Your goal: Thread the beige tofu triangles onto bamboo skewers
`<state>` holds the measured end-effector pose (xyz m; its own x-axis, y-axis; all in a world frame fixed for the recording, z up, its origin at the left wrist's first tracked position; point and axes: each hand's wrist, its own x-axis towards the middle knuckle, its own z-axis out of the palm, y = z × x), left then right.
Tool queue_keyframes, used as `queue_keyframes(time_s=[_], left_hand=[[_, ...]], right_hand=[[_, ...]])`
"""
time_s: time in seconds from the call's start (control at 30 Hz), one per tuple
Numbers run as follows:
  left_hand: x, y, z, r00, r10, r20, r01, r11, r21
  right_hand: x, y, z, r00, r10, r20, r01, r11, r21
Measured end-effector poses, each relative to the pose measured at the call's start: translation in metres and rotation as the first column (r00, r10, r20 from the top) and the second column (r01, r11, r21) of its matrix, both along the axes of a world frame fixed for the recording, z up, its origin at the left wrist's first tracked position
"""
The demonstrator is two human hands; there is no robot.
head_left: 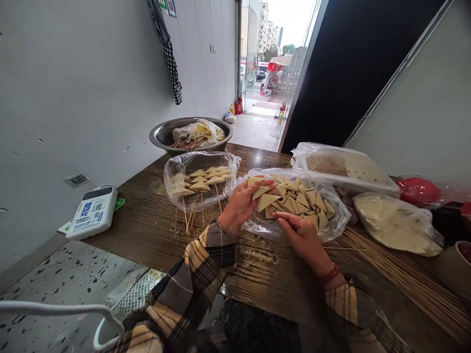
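My left hand point(241, 202) is closed round a few pale tofu triangles point(260, 191), at the left edge of a plastic-lined pile of similar triangles point(302, 200). Just right of it, my right hand point(302, 236) is closed in a pinch over the front of the pile. A thin stick seems to be between its fingers, its tail showing to the right of the hand. To the left, skewered triangles point(200, 185) lie in a clear plastic bag, their sticks point(192, 213) pointing towards me.
A metal basin point(156, 137) holding skewers and a plastic bag stands at the back left. Loose sticks point(401, 274) lie at the right, below a bagged pale item point(397, 223) and a white tray point(382, 184). A white device point(93, 212) sits at the left edge.
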<state>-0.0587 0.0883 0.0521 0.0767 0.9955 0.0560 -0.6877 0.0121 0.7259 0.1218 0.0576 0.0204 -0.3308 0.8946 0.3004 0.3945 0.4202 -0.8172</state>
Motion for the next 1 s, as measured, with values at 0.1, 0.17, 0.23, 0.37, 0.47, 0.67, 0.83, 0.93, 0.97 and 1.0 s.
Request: queue_keyframes(time_s=[0.1,0.17,0.23,0.37,0.47,0.67,0.83,0.93,0.97,1.0], left_hand=[[0.000,0.000,0.000,1.000,0.004,-0.001,-0.004,1.000,-0.003],[0.001,0.000,-0.001,1.000,0.007,-0.004,-0.007,1.000,-0.004],[0.003,0.000,-0.003,1.000,0.014,-0.003,-0.014,1.000,-0.003],[0.005,0.000,-0.003,1.000,0.018,0.005,-0.018,1.000,-0.012],[0.006,-0.002,-0.001,1.000,0.021,0.003,-0.021,1.000,-0.019],[0.011,-0.004,-0.003,1.000,-0.016,-0.025,0.016,1.000,-0.002],[0.012,-0.005,-0.007,0.997,-0.076,-0.013,0.076,0.997,-0.010],[0.010,-0.005,-0.006,0.996,-0.085,-0.013,0.085,0.996,-0.008],[0.008,-0.005,-0.006,0.997,-0.082,-0.011,0.082,0.997,-0.014],[0.007,-0.004,-0.006,0.997,-0.077,-0.009,0.077,0.997,-0.022]], right_hand=[[0.000,0.000,0.000,1.000,-0.015,0.005,0.015,1.000,0.026],[0.000,0.000,-0.001,1.000,-0.023,-0.002,0.023,1.000,0.005],[-0.001,0.001,-0.003,1.000,-0.027,-0.011,0.027,1.000,-0.005],[0.000,0.003,-0.006,1.000,-0.029,-0.007,0.029,1.000,-0.001],[0.001,0.004,-0.006,0.999,-0.031,0.010,0.031,1.000,-0.003],[0.000,0.004,-0.005,1.000,-0.026,-0.004,0.026,0.999,-0.020],[-0.001,0.005,-0.005,1.000,-0.028,-0.001,0.028,1.000,-0.014],[-0.001,0.004,-0.004,1.000,-0.017,0.011,0.017,1.000,0.012],[-0.001,0.004,-0.003,1.000,-0.010,0.010,0.010,1.000,0.024],[-0.001,0.003,-0.002,1.000,-0.004,0.010,0.003,0.999,0.033]])
